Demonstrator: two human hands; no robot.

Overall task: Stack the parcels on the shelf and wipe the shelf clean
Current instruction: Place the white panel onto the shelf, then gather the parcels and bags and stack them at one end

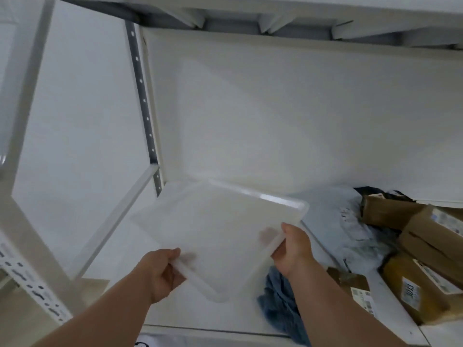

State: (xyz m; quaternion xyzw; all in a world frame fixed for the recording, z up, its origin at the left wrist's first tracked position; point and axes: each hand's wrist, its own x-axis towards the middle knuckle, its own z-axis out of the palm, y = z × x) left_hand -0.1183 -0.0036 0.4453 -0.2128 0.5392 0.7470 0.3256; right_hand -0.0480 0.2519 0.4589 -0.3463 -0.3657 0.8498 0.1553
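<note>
Hands of a person reach into a white metal shelving unit, both gripping a flat, translucent white plastic lid [220, 236] that is held tilted above the shelf [120, 261]. The left hand [162, 274] clasps the lid's near left edge, thumb on top and fingers [186, 257] curled beneath, showing as a dim shadow through the plastic. The right hand [292, 249] clamps the lid's right edge the same way, thumb over the rim and fingers pressed against the underside. Both forearms are bare and come up from the bottom of the view. A crumpled blue cloth [280, 304] lies on the shelf just beneath and beside the right wrist, near the shelf's front edge. To the right, parcels are heaped loosely on the same shelf: several brown cardboard boxes [426, 236] with white printed labels lean against one another at angles, and a pale grey plastic mailing bag [360, 231] lies crumpled between them and the lid. One small brown box [350, 284] with a barcode label sits close to the front edge, just right of the cloth. The left half of the shelf surface under the lid is bare white. A perforated grey upright [144, 101] rises at the back left corner, and a white wall [275, 108] stands behind the shelf.
</note>
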